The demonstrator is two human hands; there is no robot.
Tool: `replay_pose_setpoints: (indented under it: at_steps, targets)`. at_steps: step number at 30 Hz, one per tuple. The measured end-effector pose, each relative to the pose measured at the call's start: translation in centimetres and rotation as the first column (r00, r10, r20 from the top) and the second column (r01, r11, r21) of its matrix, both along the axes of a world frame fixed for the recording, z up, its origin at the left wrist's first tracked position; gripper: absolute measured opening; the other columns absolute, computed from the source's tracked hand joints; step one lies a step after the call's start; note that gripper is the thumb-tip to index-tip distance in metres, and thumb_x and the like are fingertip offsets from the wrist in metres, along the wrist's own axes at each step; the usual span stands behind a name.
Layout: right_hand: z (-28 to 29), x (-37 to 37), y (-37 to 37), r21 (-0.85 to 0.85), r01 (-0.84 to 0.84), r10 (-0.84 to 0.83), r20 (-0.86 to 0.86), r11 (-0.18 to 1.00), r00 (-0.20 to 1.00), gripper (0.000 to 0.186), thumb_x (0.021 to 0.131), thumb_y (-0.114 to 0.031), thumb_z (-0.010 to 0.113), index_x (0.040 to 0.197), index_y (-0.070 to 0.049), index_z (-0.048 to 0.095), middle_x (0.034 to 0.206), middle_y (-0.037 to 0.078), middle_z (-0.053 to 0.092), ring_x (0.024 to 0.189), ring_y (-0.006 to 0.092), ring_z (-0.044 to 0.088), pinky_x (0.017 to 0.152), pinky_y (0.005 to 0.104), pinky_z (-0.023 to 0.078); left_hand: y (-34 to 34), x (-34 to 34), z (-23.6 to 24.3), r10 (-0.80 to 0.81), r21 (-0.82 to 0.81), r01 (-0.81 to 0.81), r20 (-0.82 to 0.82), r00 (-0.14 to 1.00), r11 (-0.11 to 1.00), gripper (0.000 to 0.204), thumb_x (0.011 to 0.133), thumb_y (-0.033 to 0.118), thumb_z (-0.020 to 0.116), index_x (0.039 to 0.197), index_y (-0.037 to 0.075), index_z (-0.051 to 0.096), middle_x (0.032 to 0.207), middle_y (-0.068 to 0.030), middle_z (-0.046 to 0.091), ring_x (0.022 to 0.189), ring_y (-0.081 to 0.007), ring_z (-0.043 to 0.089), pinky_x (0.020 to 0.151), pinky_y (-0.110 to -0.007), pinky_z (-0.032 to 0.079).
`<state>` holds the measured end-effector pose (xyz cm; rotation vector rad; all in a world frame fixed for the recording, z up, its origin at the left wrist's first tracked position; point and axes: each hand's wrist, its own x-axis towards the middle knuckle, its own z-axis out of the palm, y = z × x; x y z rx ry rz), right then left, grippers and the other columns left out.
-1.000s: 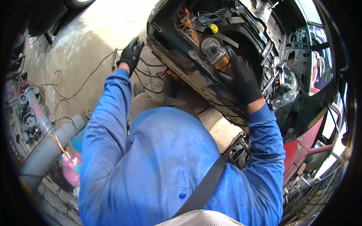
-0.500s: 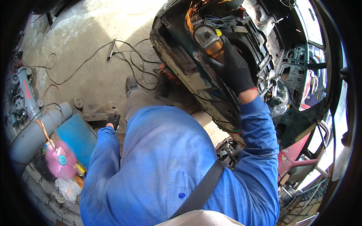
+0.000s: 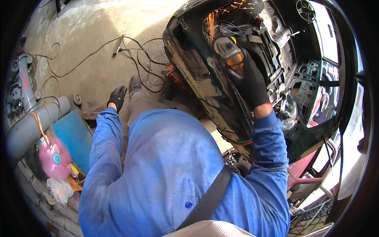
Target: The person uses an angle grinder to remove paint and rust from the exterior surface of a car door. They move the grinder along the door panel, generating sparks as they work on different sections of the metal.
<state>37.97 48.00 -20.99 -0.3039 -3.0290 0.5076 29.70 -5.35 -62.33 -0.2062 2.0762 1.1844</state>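
My right hand, in a black glove, is wrapped round an angle grinder with an orange body and a grey guard. Orange sparks fly off its far end over the worn body of a dismantled car. The grinder's disc and the exact spot it touches are hidden. A coil of thin grey wire lies just beyond the tool. Over at the left, my left hand, also gloved in black, hangs above the floor with nothing in it, its fingers stretched out.
Black cable loops over the concrete floor beside my foot. Grey cylinders, a blue panel and a pink container stand on the left. A steering wheel shows at the far right. Something orange sits by the car's lower edge.
My left hand has come forward from beside my leg, and more of it shows. The grinder appears slightly lower and further right, while sparks keep flying. The whole view has shifted a little.
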Motion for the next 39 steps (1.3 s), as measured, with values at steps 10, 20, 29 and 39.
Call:
replay_pose_setpoints:
  at_steps: [10,20,29,39]
  targets:
    - [-1.6,-2.8,-0.5,0.063,0.069,-0.072,0.033,0.996,0.997,0.083,0.094,-0.043,0.087,0.156,-0.003,0.050,0.137,0.029,0.068,0.125,0.0460,0.069,0.103,0.0489,0.058,-2.8,4.6,-2.3,-0.196,-0.281,0.196,0.029,0.980,0.939,0.052,0.108,0.041,0.068,0.145,0.004,0.069,0.129,-0.0132,0.079,0.096,-0.0199,0.074,0.087,-0.037,0.059]
    - [0.4,0.8,-0.5,0.014,0.089,-0.089,0.091,0.996,0.992,0.088,0.094,-0.046,0.085,0.159,-0.002,0.046,0.143,0.027,0.067,0.130,0.0446,0.067,0.108,0.0503,0.056,-3.7,6.2,0.8,-0.232,-0.303,0.253,0.103,0.967,0.919,0.059,0.109,0.047,0.061,0.145,0.001,0.068,0.150,-0.0234,0.067,0.141,-0.0390,0.062,0.119,-0.044,0.049]
    - [-0.6,-2.2,-0.3,-0.013,0.145,-0.142,0.125,0.989,0.982,0.087,0.094,-0.050,0.084,0.157,-0.003,0.048,0.138,0.028,0.069,0.127,0.0470,0.067,0.106,0.0521,0.055,-4.0,6.0,-1.0,-0.176,-0.244,0.185,0.059,0.983,0.952,0.057,0.110,0.046,0.058,0.144,0.002,0.069,0.152,-0.0217,0.066,0.142,-0.0390,0.061,0.118,-0.042,0.049]
    - [2.3,6.0,0.9,-0.027,0.128,-0.121,0.179,0.991,0.976,0.087,0.093,-0.047,0.086,0.158,-0.003,0.048,0.140,0.028,0.069,0.126,0.0480,0.069,0.104,0.0520,0.057,-6.5,9.1,-4.0,-0.133,-0.281,0.165,0.133,0.982,0.945,0.055,0.111,0.044,0.059,0.145,0.003,0.068,0.148,-0.0226,0.068,0.141,-0.0406,0.062,0.118,-0.044,0.049]
